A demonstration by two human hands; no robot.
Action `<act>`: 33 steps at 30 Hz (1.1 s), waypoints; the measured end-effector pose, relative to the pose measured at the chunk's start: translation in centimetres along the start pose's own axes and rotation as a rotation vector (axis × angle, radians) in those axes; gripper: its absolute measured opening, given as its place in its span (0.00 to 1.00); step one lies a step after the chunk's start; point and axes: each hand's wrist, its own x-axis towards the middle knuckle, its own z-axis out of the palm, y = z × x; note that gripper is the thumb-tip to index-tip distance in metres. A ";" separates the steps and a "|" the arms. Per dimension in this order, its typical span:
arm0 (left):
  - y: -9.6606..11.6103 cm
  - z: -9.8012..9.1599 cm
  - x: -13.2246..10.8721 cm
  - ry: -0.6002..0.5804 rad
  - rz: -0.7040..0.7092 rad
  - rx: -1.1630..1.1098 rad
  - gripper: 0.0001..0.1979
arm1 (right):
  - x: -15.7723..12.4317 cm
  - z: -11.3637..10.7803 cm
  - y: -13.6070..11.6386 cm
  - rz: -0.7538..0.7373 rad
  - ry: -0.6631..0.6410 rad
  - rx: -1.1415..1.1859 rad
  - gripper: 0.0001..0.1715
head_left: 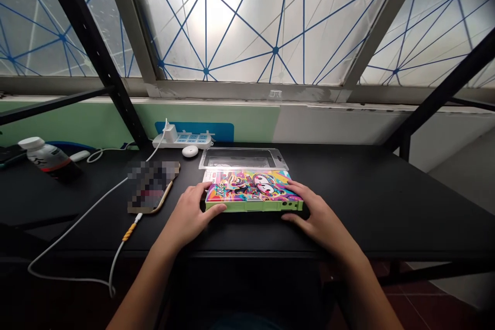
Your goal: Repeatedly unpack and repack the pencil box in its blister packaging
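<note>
A flat box (253, 187) with a bright cartoon print on top and a lime-green front side lies on the black desk, its long side toward me. My left hand (189, 215) grips its left end, thumb along the front edge and fingers around the side. At the opposite end, my right hand (314, 212) holds the right corner, fingers on the top edge and thumb low in front. Directly behind the box lies a clear plastic case (243, 159), touched by neither hand.
A phone (154, 188) with a charging cable (119, 250) lies left of my hands. Behind it are a white power strip (185, 139) and a small round white case (190, 151). A bottle (48, 157) stands far left. Black frame bars (91, 46) slant up beside the desk (386, 206).
</note>
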 end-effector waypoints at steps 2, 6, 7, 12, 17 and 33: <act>-0.2 0.0 0.0 -0.001 0.028 -0.003 0.32 | 0.5 0.2 -0.1 0.023 0.034 0.019 0.31; -0.3 0.2 0.1 -0.019 0.123 0.029 0.22 | 1.6 0.3 0.6 0.111 0.082 0.017 0.23; -0.3 0.3 0.2 -0.023 0.145 0.049 0.20 | 1.7 0.3 0.8 0.158 0.071 0.002 0.23; -0.3 0.6 0.3 -0.007 0.125 0.048 0.19 | 2.2 0.7 -0.2 0.292 0.199 -0.261 0.25; -0.4 0.4 0.1 0.007 0.057 -0.027 0.26 | 4.3 2.0 -4.1 0.028 0.236 -0.500 0.17; 0.1 0.0 -0.1 -0.030 0.066 -0.043 0.47 | 9.2 6.2 -8.3 -0.218 0.187 -0.452 0.17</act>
